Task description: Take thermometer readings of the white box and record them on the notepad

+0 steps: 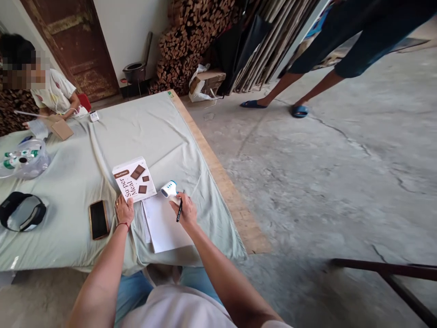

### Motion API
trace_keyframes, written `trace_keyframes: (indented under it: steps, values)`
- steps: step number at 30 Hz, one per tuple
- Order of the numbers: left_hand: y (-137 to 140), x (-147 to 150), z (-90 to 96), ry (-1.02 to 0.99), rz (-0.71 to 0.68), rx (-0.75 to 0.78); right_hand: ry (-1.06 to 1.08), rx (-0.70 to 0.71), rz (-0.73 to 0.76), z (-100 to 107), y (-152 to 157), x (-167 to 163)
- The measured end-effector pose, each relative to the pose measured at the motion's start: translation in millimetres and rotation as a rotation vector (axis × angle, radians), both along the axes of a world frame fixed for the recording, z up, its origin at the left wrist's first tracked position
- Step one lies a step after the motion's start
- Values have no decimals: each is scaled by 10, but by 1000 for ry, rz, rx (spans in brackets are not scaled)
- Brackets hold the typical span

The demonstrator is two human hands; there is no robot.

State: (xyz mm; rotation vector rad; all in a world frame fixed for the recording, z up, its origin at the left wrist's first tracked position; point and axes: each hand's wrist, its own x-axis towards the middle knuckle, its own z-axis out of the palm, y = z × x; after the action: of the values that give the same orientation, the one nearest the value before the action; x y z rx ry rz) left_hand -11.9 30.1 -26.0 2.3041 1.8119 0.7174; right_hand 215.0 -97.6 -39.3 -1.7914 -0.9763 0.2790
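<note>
My left hand (124,210) grips the lower edge of a white "Su-per Meal" box (136,175) with brown chocolate squares printed on it, the thumb on its front. In my right hand (187,210) is a white, gun-shaped infrared thermometer (169,188) with blue trim. The same hand also has a black pen (179,212) between its fingers. A stack of white paper (167,228) lies under and in front of my hands, just below the box. Left of my left forearm, a dark-screened phone (99,219) rests on the cloth.
A pale green cloth (136,123) covers the table, with a bare wooden edge (218,173) on the right. At left are a black headband-like object (22,212) and a plastic bowl of bottles (29,159). A seated person handles cardboard (59,126); another stands at upper right.
</note>
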Motion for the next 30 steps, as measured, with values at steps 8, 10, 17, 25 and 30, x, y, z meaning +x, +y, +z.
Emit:
trace_keyframes:
  steps: [8,10,17,25,30]
  values:
    - [-61,47,33,15,5,-62,-134,14,48,141,-80,-24]
    - [-78,63,29,18,7,-79,-34,79,104,222,-138,-132]
    - [-134,102,42,48,-19,-79,432,35,291,221,-285,-637]
    - [-173,124,25,54,-33,-93,382,-92,319,-43,-293,-771]
    - [-158,135,-10,60,-36,-91,286,-116,344,-84,-299,-757]
